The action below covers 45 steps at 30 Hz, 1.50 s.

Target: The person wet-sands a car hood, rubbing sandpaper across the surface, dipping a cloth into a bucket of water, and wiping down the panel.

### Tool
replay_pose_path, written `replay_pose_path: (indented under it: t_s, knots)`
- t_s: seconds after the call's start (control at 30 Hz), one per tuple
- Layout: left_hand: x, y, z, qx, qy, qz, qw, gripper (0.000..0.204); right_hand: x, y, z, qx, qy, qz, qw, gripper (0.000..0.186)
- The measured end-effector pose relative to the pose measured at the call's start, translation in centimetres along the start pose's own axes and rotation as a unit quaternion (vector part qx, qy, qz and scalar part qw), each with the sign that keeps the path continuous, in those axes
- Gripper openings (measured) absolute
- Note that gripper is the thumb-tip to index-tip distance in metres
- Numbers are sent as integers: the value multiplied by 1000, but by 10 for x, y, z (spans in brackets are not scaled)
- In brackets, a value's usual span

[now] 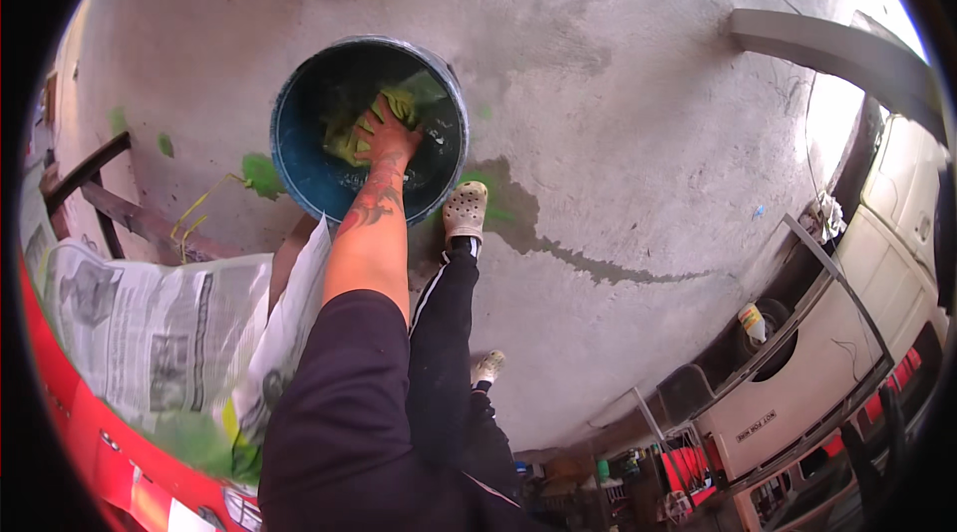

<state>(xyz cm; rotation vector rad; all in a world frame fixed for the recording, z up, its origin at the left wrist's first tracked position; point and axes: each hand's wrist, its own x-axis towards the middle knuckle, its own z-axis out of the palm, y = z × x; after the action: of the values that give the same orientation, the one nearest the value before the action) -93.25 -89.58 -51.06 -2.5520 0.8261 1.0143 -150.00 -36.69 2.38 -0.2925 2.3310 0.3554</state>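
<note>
A dark blue-green bucket point(289, 168) stands on the floor, with cloudy water inside. My left hand point(391, 138) reaches down into it, with the fingers parted and pressed into a wet yellow-green cloth point(344, 138). The cloth bunches up on both sides of the fingers, and their tips are partly lost in its folds. My tattooed left forearm passes over the bucket's near rim. No part of my right hand shows.
My shoe point(466, 210) stands just right of the bucket, beside a wet patch point(513, 208). Printed sheeting point(159, 333) covers part of a red vehicle point(85, 427) at left. A metal frame point(837, 283) and pale van panels point(902, 173) stand at right.
</note>
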Motion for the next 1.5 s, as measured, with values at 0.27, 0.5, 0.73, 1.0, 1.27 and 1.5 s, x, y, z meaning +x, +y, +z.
replay_pose_path:
  t_s: [0.27, 0.5, 0.73, 1.0, 1.27, 1.5]
  knots:
    - [11, -50, 38, 82, -81, 115, 987, 59, 27, -52, -29, 138, 40, 17, 990, 12]
    - [-100, -25, -86, -210, 54, -93, 972, 40, 62, -58, -42, 316, 35, -26, 948, 7]
    - [-231, 31, -177, -431, 150, 133, 880, 38, 163, -123, -45, 419, -104, -127, 893, 10]
    - [-393, -76, -339, -880, -33, 282, 380, 22, 186, -246, -76, 365, -251, -310, 841, 15]
    - [-469, -359, -420, -904, 127, 308, 269, 21, 210, -243, -34, 251, -249, -252, 901, 21]
    - [-496, -607, -403, -853, 361, 164, 339, 21, 146, -231, 58, 351, -165, -308, 869, 40]
